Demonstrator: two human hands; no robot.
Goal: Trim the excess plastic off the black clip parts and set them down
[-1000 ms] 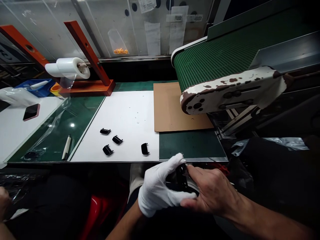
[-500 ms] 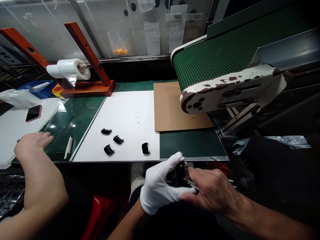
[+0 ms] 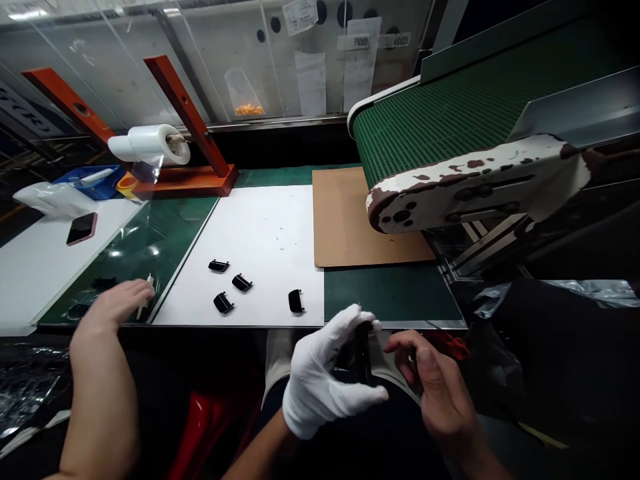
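Observation:
My left hand (image 3: 317,383), in a white glove, grips a glossy black plastic part (image 3: 362,357) between thumb and fingers, below the table's front edge. Just right of it, apart from the part, is my bare right hand (image 3: 443,387). Its fingers are curled, with a small dark thing partly visible among them that I cannot make out. Several similar black parts lie on the white sheet (image 3: 260,227): one black piece (image 3: 296,301) near my left hand, and a group around another black piece (image 3: 242,283) farther left.
A co-worker's hand (image 3: 117,303) touches a white pen-like tool (image 3: 145,297) at left. Behind stand a clear film roll (image 3: 150,144) on an orange stand (image 3: 187,183) and a phone (image 3: 82,228). A green conveyor (image 3: 440,127) overhangs the cardboard (image 3: 350,233) at right.
My right hand has drawn back to the right, off the black part, while my left keeps its grip. The co-worker's hand has moved right onto the pen-like tool. The view has shifted slightly.

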